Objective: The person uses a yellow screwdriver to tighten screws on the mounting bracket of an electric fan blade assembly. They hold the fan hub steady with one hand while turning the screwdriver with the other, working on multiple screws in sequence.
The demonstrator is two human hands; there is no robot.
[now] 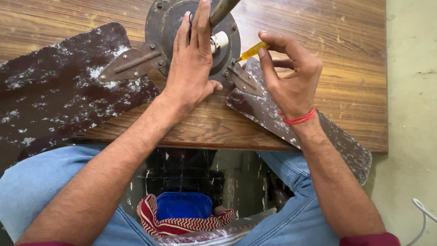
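Observation:
An old ceiling fan lies on a wooden table point(346, 54). Its round dark motor hub point(157, 27) carries two brown, paint-flecked blades, one to the left point(59, 86) and one to the lower right point(268, 109). My left hand point(193, 64) rests flat on the hub, fingers beside the fan's rod point(221, 10) and a white part point(221, 41). My right hand point(289, 77) pinches a yellow-handled screwdriver point(252, 51), its tip at the metal bracket point(241, 78) of the right blade. A red thread circles my right wrist.
My knees in blue jeans sit at the table's front edge. Below, between them, a blue lidded box point(184, 205) lies on a red patterned cloth point(150, 221). A pale floor point(412, 91) runs along the right, with a white cable point(423, 212) at the lower right.

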